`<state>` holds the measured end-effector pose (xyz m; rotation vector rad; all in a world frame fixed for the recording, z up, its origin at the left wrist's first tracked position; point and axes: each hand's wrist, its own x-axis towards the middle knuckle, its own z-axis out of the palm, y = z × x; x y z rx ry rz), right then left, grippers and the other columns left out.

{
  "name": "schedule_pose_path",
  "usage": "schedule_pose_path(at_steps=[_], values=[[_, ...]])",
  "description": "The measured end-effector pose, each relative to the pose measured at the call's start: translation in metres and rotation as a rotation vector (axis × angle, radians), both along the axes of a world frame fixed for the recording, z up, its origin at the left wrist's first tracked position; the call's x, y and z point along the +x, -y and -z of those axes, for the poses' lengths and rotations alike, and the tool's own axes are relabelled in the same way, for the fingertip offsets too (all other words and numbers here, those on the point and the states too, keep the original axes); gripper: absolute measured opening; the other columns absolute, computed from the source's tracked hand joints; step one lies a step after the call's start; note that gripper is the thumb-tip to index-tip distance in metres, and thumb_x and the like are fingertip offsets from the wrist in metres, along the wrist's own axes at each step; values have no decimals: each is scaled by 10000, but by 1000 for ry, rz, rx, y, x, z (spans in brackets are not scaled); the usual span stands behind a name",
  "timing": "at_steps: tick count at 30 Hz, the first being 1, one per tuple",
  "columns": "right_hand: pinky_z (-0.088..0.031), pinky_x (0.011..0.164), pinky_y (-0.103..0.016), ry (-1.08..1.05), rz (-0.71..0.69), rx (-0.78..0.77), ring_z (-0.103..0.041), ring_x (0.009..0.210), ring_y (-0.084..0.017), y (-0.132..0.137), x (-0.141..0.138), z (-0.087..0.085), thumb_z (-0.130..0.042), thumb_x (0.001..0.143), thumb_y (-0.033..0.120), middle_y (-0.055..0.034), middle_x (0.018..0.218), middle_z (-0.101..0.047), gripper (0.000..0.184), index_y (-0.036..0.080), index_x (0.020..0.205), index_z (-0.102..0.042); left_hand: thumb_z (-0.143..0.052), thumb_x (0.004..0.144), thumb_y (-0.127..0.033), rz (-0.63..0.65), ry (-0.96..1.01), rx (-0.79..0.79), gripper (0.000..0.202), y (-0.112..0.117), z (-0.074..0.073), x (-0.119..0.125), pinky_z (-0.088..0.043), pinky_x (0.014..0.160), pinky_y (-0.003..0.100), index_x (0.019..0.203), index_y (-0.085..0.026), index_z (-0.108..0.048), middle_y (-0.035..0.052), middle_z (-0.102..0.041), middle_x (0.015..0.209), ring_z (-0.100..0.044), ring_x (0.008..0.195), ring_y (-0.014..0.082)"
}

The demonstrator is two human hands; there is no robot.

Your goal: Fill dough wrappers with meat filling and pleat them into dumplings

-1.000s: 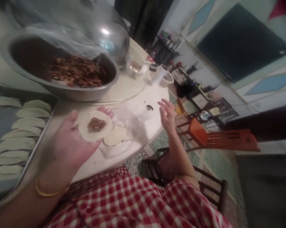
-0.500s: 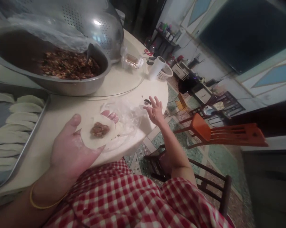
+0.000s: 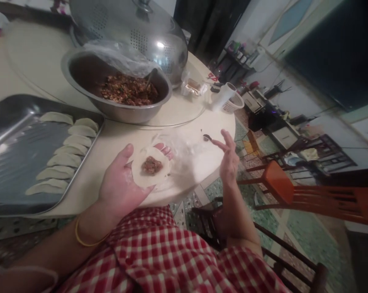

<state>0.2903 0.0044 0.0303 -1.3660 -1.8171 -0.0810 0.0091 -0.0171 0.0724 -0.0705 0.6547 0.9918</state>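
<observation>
My left hand point(image 3: 119, 185) lies palm up over the near edge of the round table point(image 3: 117, 140). A round dumpling wrapper point(image 3: 150, 176) rests on its fingers with a lump of brown filling point(image 3: 151, 165) in the middle. To the right, my right hand point(image 3: 228, 156) hovers beside the table edge, fingers spread and holding nothing. A steel bowl point(image 3: 80, 69) of minced filling stands behind the left hand, partly draped with clear plastic.
A dark metal tray point(image 3: 16, 134) at the left holds several folded dumplings point(image 3: 64, 150). A perforated steel dome lid point(image 3: 132, 24) sits behind the bowl. Clear plastic point(image 3: 187, 148), a white cup point(image 3: 222, 95) and a small basket lie on the table. An orange chair point(image 3: 309, 195) stands at the right.
The view swung left and up, bringing the tray and dome lid further into sight. My right hand lifted slightly at the table edge, fingers still spread. My left hand kept the filled wrapper.
</observation>
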Motion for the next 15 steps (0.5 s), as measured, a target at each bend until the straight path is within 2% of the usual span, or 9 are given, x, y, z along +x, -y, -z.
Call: schedule_pose_path(at_steps=[4, 7, 9, 11, 15], values=[[-342, 1193, -527, 119, -214, 81, -347, 1471, -217, 23, -58, -12, -110, 992, 530, 55, 1481, -495, 622, 361, 1162, -684, -389, 975, -461, 2, 52, 33, 631, 4, 5, -3, -624, 802, 387, 1470, -72, -428, 183, -704, 1218, -712, 1042, 293], [-278, 1215, -521, 278, -289, 108, -276, 1501, -241, 20, -86, -8, -137, 954, 602, 32, 1443, -530, 637, 373, 1195, -680, -376, 981, -465, 31, 78, 28, 616, 9, 6, -5, -613, 819, 381, 1497, -129, -397, 135, -739, 1153, -737, 959, 262], [-206, 1235, -519, 355, -301, 108, -249, 1509, -252, 13, -95, -2, -181, 936, 630, 29, 1437, -540, 613, 391, 1234, -660, -352, 988, -480, 38, 86, 18, 595, 11, 6, -7, -596, 866, 394, 1484, -160, -423, 109, -755, 1115, -741, 953, 256], [-142, 1247, -520, 368, -337, 116, -253, 1507, -262, 7, -98, 2, -219, 937, 629, 25, 1462, -521, 586, 391, 1263, -643, -342, 995, -489, 47, 99, 17, 577, 13, 6, -8, -558, 950, 412, 1459, -168, -459, 93, -758, 1112, -720, 1036, 264], [-91, 1251, -546, 363, -347, 26, -263, 1505, -291, 4, -97, 3, -307, 922, 657, 45, 1494, -496, 533, 425, 1292, -612, -334, 1000, -498, 59, 143, 28, 552, 15, 4, -10, -504, 1030, 433, 1378, -158, -549, 89, -767, 1078, -680, 1134, 277]])
